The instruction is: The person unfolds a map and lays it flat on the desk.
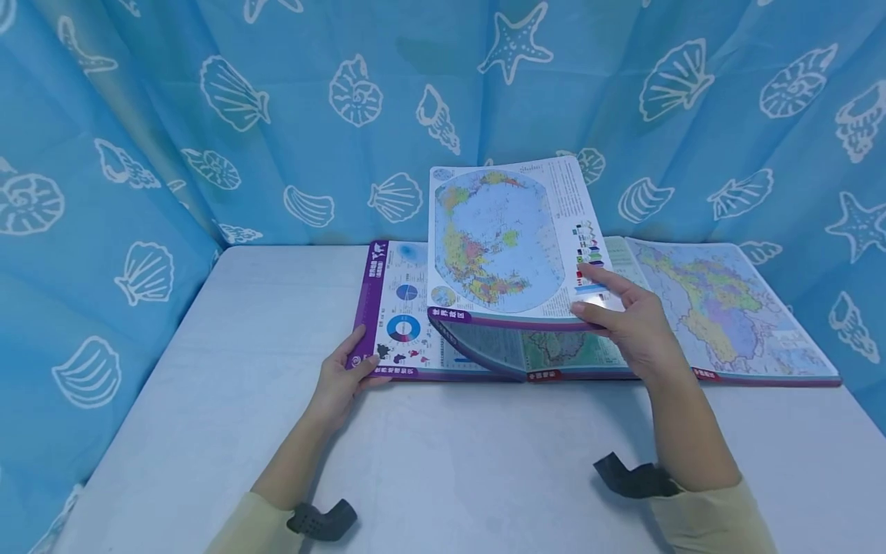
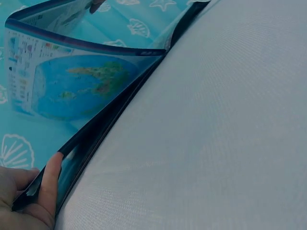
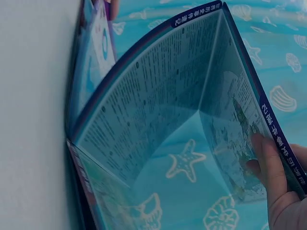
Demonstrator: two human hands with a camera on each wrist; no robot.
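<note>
A long folding map (image 1: 734,308) with purple and red title tabs spreads across the back of the table. My left hand (image 1: 339,381) pinches the lower corner of its purple-bordered left panel (image 1: 370,300), thumb on top. In the left wrist view that hand's fingers (image 2: 50,187) wrap the edge from beneath. My right hand (image 1: 633,319) grips the right edge of a raised panel (image 1: 498,246) printed with a world map. Below it, a text-covered panel (image 3: 158,81) curves up from the fold in the right wrist view. Part of the spread lies hidden under the raised panel.
White cloth covers the table (image 1: 477,462) in front of the map. A blue curtain (image 1: 388,46) with white shells and starfish hangs close behind and along the left side. Dark wrist mounts (image 1: 325,523) stick out from both sleeves.
</note>
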